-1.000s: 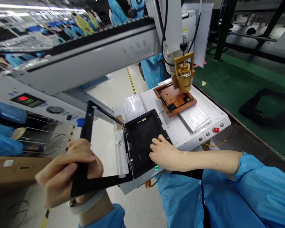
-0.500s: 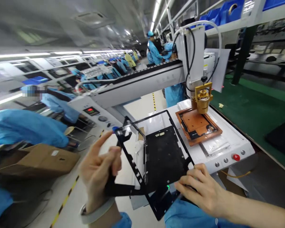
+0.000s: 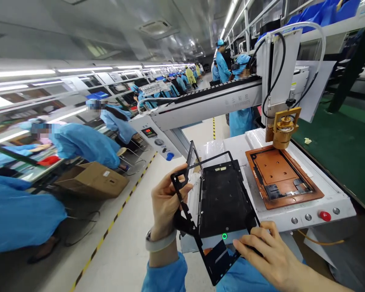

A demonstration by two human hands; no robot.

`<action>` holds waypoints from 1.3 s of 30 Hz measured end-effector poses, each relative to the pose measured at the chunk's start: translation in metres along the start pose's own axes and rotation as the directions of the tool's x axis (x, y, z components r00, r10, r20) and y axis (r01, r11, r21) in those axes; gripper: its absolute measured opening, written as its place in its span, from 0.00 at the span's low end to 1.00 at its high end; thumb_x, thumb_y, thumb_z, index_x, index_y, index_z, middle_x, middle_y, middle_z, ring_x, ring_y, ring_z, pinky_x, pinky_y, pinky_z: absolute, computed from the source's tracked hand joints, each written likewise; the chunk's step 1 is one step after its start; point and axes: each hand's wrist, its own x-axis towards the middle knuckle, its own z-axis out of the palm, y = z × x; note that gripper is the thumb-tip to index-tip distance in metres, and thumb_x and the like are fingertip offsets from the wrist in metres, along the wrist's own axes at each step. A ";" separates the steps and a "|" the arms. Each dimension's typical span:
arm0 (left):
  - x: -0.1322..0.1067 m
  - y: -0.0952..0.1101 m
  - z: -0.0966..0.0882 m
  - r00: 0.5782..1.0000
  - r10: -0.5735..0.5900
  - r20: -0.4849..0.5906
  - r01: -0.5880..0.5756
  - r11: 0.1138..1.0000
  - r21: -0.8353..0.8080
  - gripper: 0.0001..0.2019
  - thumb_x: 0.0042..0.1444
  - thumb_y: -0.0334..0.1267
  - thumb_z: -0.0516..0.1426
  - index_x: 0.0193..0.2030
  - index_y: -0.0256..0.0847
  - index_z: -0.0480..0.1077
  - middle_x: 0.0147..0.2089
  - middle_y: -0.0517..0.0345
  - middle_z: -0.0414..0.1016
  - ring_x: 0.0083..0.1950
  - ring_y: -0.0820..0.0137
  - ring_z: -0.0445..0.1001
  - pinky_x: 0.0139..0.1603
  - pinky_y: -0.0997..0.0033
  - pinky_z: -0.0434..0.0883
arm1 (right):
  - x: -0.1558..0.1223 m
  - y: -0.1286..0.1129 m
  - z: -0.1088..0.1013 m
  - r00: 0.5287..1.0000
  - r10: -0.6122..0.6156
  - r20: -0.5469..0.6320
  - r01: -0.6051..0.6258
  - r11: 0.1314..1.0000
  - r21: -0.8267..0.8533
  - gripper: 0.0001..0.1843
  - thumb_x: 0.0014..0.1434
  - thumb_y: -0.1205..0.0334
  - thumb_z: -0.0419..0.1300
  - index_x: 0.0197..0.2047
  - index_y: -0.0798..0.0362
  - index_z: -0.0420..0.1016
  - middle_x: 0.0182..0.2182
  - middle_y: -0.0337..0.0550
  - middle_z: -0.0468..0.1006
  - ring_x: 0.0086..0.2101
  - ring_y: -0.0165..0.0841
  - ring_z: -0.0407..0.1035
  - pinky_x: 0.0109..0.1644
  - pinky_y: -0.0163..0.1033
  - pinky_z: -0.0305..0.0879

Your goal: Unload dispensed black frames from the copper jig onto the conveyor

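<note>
My left hand is closed on the left side of a thin black rectangular frame, holding it over a black fixture plate on the white machine base. My right hand grips the frame's near right corner, fingers curled. The frame's bottom edge hangs past the machine's front, above my blue-sleeved lap. A green indicator light glows at the fixture's front edge.
A copper-coloured fixture sits right of the black plate, under a brass dispensing head on a white gantry arm. A red button is at the front right. Workers in blue coats and a cardboard box line the aisle left.
The view has swung up and left. The frame has come down from my left side to lie over the black plate, and my right hand has moved from the plate to the frame's near corner.
</note>
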 end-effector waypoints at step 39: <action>0.006 -0.013 -0.004 0.973 0.228 0.030 -0.221 0.963 -0.153 0.19 0.65 0.50 0.78 0.56 0.40 0.91 0.20 0.68 0.60 0.15 0.81 0.57 0.18 0.76 0.54 | 0.026 -0.033 -0.016 0.999 0.049 0.015 -0.051 0.979 0.199 0.09 0.85 0.70 0.62 0.56 0.59 0.85 0.42 0.42 0.86 0.44 0.34 0.68 0.56 0.47 0.59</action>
